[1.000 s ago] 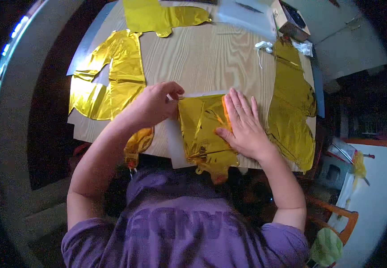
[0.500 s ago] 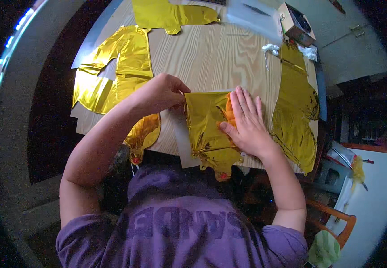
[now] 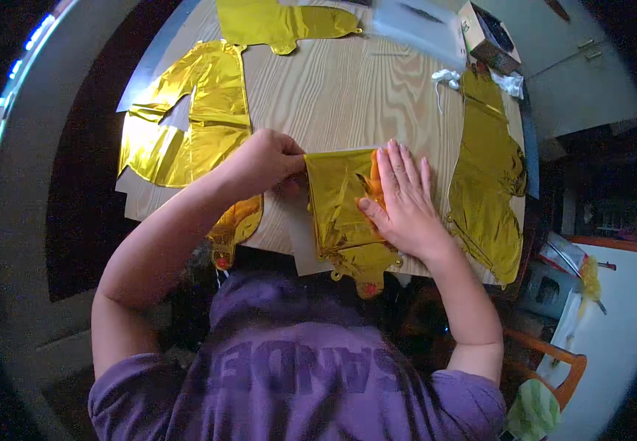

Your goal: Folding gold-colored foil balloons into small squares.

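Note:
A flat gold foil balloon [image 3: 340, 213] lies folded on the wooden table [image 3: 348, 95] in front of me, its tail hanging over the near edge. My left hand [image 3: 263, 162] pinches its upper left corner. My right hand [image 3: 403, 198] lies flat on its right side, fingers spread, pressing it down over something orange. A white sheet [image 3: 300, 242] shows under the balloon.
Other flat gold foil balloons lie around: one at the left [image 3: 186, 125], one at the top [image 3: 282, 22], one at the right [image 3: 488, 176], a small one [image 3: 237, 224] at the near edge. A clear plastic bag [image 3: 414, 26] and a small box [image 3: 488, 37] sit at the far right.
The gold balloon has been folded narrower toward the right. My left hand moved right with its edge; my right hand stays pressed on it.

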Available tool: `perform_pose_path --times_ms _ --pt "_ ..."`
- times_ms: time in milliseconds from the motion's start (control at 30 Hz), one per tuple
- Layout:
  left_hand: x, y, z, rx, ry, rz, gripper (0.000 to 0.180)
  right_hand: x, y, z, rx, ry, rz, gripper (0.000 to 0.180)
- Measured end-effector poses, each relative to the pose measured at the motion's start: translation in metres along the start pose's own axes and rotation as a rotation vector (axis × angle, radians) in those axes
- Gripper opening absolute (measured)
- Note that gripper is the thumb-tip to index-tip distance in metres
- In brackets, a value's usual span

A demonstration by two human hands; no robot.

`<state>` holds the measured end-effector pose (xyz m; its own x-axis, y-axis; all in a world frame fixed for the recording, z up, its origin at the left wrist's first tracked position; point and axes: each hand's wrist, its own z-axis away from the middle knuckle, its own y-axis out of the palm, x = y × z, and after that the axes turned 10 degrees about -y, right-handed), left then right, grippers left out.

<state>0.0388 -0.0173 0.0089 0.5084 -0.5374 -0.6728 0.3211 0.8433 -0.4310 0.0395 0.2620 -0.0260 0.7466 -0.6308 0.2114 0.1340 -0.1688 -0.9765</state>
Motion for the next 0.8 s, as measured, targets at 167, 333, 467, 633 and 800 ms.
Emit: perform_pose_path --times_ms 167,333,467,633,800 --pt "0.004 0.004 0.001 0.043 -0.111 0.205 0.027 0.005 0.001 -0.001 -0.005 0.011 0.001 0.087" --pt "0.009 -0.005 0.003 0.112 -0.117 0.201 0.027 0.007 0.007 -0.002 -0.053 -0.027 0.001 0.087" --pt "0.013 -0.012 0.003 0.181 -0.165 0.289 0.028 0.011 0.006 -0.004 -0.04 -0.026 0.016 0.085" --pt "0.0 -0.019 0.013 0.21 -0.28 0.379 0.029 0.014 0.002 -0.008 -0.017 -0.017 0.016 0.085" --pt "0.005 -0.011 0.01 0.079 -0.1 0.075 0.032 0.014 0.004 -0.008 -0.029 -0.037 0.018 0.086"
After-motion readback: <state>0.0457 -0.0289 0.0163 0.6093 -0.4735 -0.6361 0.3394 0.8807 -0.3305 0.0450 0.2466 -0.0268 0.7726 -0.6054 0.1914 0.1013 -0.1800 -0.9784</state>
